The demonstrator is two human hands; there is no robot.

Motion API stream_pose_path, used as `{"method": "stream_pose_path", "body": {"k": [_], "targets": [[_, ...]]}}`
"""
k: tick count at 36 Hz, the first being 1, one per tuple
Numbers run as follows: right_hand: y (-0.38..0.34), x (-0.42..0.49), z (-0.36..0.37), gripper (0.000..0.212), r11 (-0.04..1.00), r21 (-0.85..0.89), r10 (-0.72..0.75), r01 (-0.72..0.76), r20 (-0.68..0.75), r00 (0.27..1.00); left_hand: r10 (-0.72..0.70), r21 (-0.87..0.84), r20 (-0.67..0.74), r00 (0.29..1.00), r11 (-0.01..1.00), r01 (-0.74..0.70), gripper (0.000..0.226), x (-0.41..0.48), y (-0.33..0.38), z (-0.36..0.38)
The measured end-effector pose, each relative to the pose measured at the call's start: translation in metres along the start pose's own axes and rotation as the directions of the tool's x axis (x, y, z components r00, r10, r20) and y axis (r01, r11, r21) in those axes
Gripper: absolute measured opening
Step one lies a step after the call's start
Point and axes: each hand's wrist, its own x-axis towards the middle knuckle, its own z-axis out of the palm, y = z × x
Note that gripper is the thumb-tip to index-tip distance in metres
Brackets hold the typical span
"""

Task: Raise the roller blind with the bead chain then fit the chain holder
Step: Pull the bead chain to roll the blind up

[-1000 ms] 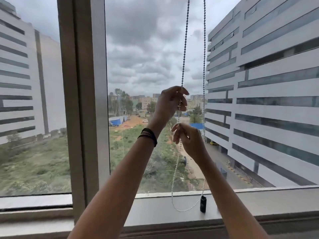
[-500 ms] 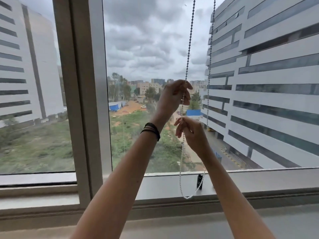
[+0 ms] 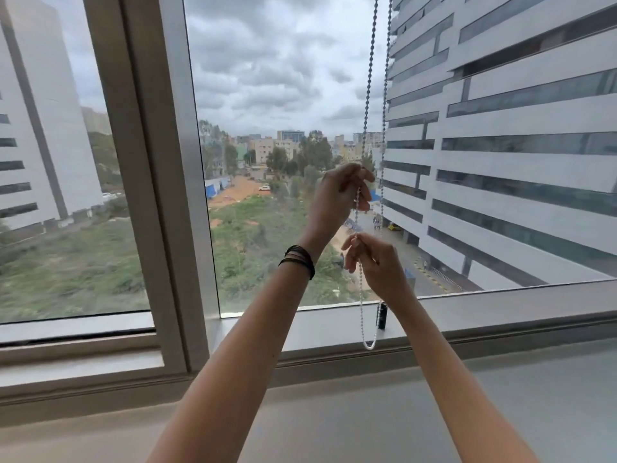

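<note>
Head view, looking forward and down at a window. Your task's thing, the bead chain [image 3: 366, 95], hangs as a two-strand loop in front of the right-hand pane, running out of the top of the frame and ending in a slack bight just above the sill [image 3: 500, 315]. Your left hand [image 3: 337, 198], the upper one, is closed with thumb and fingers pinched on the left strand; your right hand [image 3: 374, 265], just below it, is likewise closed on the same strand, so both hands grip the chain one above the other. The right strand hangs free beside them. A small dark cylindrical piece [image 3: 382, 315] sits on that free strand near the sill; it may be a chain weight or connector, though its purpose cannot be told from this view. A dark wristband [image 3: 298, 260] circles your left wrist. Beyond the glass lie an office building [image 3: 517, 145], open ground and a cloudy sky; a vertical frame post [image 3: 157, 182] divides the two panes. No blind fabric or bottom bar shows anywhere in the pane, which suggests that raising is largely or wholly done, though the roller itself is out of view. No chain holder is visible on frame or sill, so fitting it appears to be the step left.
</note>
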Motion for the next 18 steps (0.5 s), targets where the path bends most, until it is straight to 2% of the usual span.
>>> {"method": "stream_pose_path", "body": {"k": [12,18], "targets": [[0.010,-0.051,0.003,0.029,0.986,-0.015,0.169,-0.168,0.056,0.984,-0.084,0.016,0.028,0.996,0.996,0.084,0.029,-0.044,-0.024,0.011],[0.012,-0.064,0.003,0.025,0.984,-0.049,0.174,-0.172,0.049,0.983,-0.037,0.040,0.001,0.999,0.999,0.037,0.024,-0.061,-0.030,0.018]]}}
